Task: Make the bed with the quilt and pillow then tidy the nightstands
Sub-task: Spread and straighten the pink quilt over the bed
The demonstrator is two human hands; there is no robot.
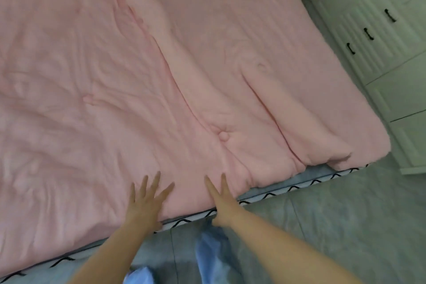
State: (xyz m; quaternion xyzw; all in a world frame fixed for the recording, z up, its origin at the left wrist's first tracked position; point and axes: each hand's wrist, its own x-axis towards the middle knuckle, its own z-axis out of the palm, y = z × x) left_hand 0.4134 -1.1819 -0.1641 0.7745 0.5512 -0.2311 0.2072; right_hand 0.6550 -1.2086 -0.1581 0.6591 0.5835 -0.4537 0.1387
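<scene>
The pink quilt (184, 71) lies spread over the bed (288, 188), its near edge just under the fingers and its corner far to the right of them. It looks soft, thick and light, so it will probably fold and wrinkle easily and slide under a flat palm. I think the hem or the corner is the best place to pinch it for pulling. The left hand (144, 203) lies flat on the quilt with the fingers spread wide and straight, grasping nothing. The right hand (222, 203) also has straight fingers, pressed on the quilt near the edge, holding nothing. Many wrinkles remain beyond the fingers. No pillow is visible.
</scene>
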